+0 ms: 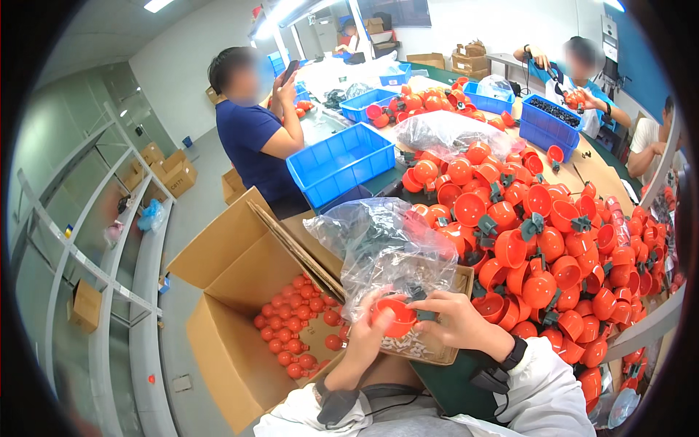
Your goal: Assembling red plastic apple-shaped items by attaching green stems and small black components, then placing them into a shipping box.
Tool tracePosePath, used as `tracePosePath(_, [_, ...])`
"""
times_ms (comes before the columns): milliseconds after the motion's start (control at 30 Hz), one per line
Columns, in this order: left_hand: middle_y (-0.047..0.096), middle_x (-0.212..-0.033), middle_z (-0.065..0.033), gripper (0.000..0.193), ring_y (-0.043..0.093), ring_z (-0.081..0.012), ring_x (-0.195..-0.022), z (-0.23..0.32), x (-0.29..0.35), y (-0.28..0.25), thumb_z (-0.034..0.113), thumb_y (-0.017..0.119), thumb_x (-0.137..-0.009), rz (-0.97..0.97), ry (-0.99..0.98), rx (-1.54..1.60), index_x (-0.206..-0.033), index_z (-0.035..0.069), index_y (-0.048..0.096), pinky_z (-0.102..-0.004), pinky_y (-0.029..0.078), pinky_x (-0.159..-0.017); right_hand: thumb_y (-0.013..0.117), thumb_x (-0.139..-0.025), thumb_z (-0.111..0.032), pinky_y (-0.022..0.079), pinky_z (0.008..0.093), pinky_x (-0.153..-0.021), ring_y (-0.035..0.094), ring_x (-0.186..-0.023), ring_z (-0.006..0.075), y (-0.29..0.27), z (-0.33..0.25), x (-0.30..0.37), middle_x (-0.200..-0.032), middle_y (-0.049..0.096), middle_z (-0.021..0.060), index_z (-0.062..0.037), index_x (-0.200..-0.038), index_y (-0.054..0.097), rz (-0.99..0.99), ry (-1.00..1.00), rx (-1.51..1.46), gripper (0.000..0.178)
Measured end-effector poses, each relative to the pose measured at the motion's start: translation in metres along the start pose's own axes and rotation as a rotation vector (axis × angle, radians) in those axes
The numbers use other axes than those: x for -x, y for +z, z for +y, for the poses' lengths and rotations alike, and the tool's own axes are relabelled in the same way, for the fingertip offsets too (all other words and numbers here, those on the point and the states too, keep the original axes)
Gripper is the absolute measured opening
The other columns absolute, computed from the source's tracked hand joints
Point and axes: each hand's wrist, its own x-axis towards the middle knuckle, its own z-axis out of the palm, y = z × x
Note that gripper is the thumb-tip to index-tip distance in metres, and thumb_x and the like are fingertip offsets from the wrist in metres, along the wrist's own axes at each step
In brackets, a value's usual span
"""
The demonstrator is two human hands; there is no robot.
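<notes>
In front of me, a red plastic cup point(397, 320) with a dark grey clip point(421, 315) at its side is held between both hands. My left hand point(366, 333) is closed around the cup's left side. My right hand point(460, 320) pinches the clip, fingers and thumb pressed together. Just beneath them is a shallow cardboard tray point(464, 282) of small white pieces, partly covered by a clear plastic bag point(382, 237). To the right rises a large heap of similar red cups point(539, 247), many with dark clips.
An open cardboard box point(218, 357) with many round red pieces point(291, 317) stands left of my hands. Beyond it are a blue bin point(342, 166) and a person point(255, 135) holding a phone. Another blue bin point(542, 135) holds small black parts near people at far right. Metal shelves point(109, 269) line the left.
</notes>
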Motion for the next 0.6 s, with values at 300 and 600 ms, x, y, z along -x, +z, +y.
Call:
tracePosePath(300, [0.059, -0.103, -0.0101, 0.049, 0.058, -0.0135, -0.092, -0.001, 0.002, 0.003, 0.013, 0.076, -0.071, 0.067, -0.182, -0.134, -0.108, 0.001, 0.045, -0.0256, 0.047, -0.081, 0.067, -0.075, -0.008, 0.048, 0.0354, -0.061, 0.058, -0.069, 0.0303, 0.006, -0.01, 0.006, -0.087, 0.054, 0.016, -0.0077, -0.115, 0.057, 0.027, -0.095, 0.207, 0.041])
tracePosePath(600, [0.057, -0.111, -0.0131, 0.049, 0.056, -0.016, -0.1, 0.002, 0.006, 0.004, 0.004, 0.071, -0.073, -0.011, 0.122, -0.225, -0.114, -0.001, 0.045, -0.0287, 0.047, -0.086, 0.063, -0.08, -0.008, 0.049, 0.0345, -0.066, 0.057, -0.072, 0.029, -0.005, -0.024, 0.0, -0.088, 0.053, 0.0151, -0.0081, -0.114, 0.059, -0.003, -0.038, 0.126, 0.035])
